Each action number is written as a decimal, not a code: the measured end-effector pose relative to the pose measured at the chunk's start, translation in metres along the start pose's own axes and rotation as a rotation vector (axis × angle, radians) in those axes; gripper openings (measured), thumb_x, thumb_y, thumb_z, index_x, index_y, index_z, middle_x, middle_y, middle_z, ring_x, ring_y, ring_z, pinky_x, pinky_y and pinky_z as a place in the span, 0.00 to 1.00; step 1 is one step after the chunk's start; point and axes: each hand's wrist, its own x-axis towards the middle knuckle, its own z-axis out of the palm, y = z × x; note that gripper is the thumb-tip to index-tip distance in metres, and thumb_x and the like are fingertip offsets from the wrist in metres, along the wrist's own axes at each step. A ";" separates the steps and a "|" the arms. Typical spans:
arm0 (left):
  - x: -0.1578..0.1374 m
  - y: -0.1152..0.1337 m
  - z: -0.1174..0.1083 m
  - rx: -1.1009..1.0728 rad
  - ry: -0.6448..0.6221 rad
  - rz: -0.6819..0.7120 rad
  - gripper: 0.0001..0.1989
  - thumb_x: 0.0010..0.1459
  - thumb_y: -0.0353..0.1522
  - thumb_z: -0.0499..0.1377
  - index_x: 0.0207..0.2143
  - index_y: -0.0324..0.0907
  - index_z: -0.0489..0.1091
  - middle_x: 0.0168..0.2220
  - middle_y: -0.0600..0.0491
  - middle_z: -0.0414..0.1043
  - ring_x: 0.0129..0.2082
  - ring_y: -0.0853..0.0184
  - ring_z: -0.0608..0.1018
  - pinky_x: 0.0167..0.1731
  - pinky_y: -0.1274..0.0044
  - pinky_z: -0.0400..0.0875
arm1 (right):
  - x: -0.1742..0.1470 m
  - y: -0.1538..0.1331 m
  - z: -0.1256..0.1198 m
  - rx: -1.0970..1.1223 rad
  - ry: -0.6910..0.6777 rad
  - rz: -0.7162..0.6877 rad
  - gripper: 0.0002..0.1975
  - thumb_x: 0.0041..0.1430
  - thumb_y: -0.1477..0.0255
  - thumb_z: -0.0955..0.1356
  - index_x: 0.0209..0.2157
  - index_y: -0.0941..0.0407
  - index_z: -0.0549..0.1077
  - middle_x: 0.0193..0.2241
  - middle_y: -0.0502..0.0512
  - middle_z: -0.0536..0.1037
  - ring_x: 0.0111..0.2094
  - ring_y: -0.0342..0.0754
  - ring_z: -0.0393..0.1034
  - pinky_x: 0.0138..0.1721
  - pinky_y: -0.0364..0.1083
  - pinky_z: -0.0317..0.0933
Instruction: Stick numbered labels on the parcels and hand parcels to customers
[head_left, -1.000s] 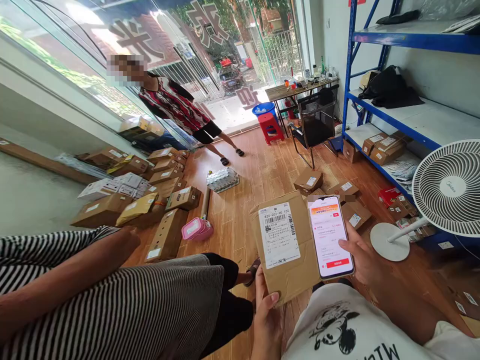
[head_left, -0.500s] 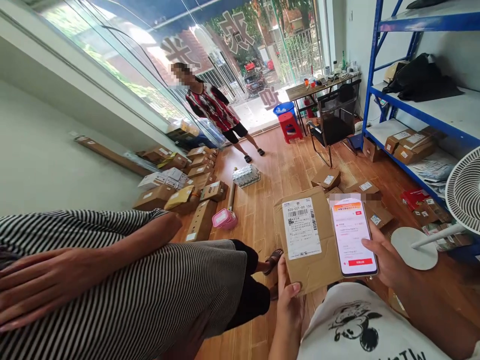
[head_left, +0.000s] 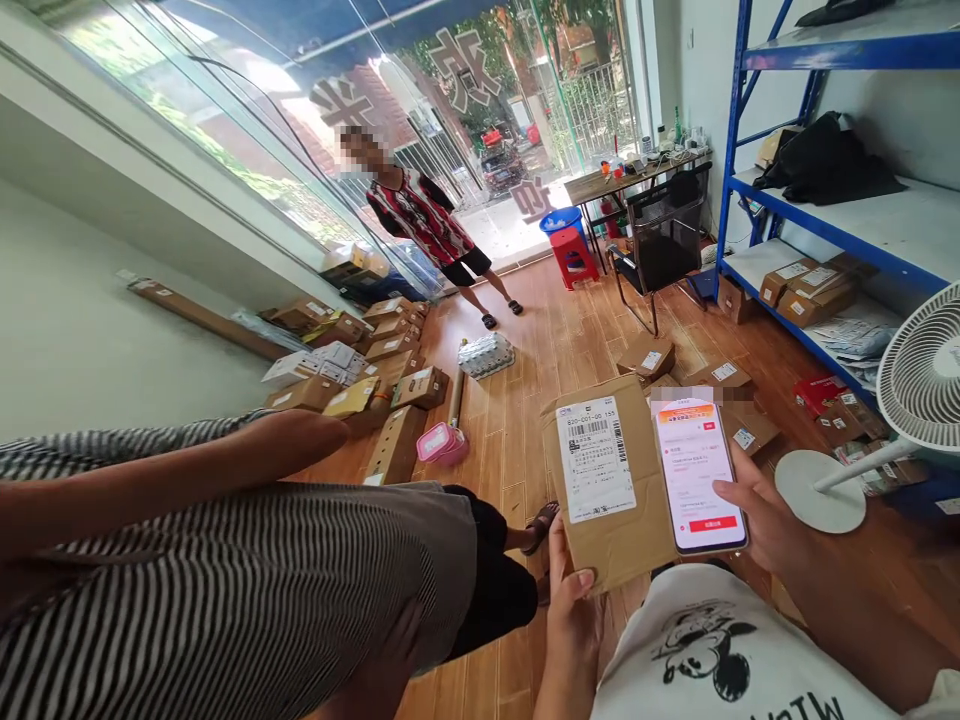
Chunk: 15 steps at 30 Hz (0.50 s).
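In your head view, your left hand (head_left: 570, 592) is closed on the lower left corner of a flat brown cardboard parcel (head_left: 621, 542), thumb in front. The parcel is held up before your white shirt (head_left: 637, 665), above the wooden floor (head_left: 502, 425); its surface looks lightly creased, and a white label (head_left: 598, 462) with barcodes and black print covers much of its face. Your right hand (head_left: 766, 515) is curled around a phone (head_left: 701, 475) just beside the parcel, thumb over the lit screen, which shows an orange banner and a red button.
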 end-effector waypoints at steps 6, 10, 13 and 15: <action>-0.005 0.006 0.003 0.058 -0.043 -0.033 0.38 0.33 0.37 0.68 0.53 0.51 0.68 0.51 0.48 0.73 0.54 0.46 0.72 0.48 0.61 0.72 | 0.000 0.002 -0.005 0.005 -0.009 -0.029 0.34 0.47 0.72 0.72 0.57 0.47 0.65 0.51 0.55 0.78 0.44 0.54 0.76 0.40 0.51 0.71; -0.005 0.008 0.004 0.053 -0.052 -0.029 0.38 0.33 0.37 0.68 0.52 0.51 0.69 0.50 0.48 0.74 0.55 0.46 0.71 0.50 0.61 0.71 | -0.002 -0.001 -0.003 -0.015 -0.015 -0.023 0.38 0.45 0.74 0.71 0.60 0.46 0.62 0.51 0.55 0.78 0.45 0.55 0.76 0.42 0.53 0.71; -0.006 0.008 0.004 0.031 -0.013 -0.019 0.38 0.32 0.36 0.68 0.51 0.50 0.70 0.50 0.48 0.74 0.54 0.46 0.71 0.50 0.61 0.71 | -0.004 -0.002 -0.001 -0.026 -0.004 -0.024 0.40 0.44 0.77 0.70 0.61 0.45 0.60 0.51 0.54 0.78 0.46 0.55 0.76 0.43 0.54 0.72; -0.007 0.008 0.005 0.010 -0.008 -0.017 0.37 0.31 0.35 0.67 0.51 0.50 0.70 0.51 0.48 0.73 0.54 0.46 0.71 0.51 0.60 0.70 | -0.005 -0.001 -0.001 -0.033 0.008 -0.026 0.41 0.44 0.77 0.70 0.61 0.46 0.61 0.52 0.55 0.78 0.46 0.55 0.76 0.43 0.54 0.72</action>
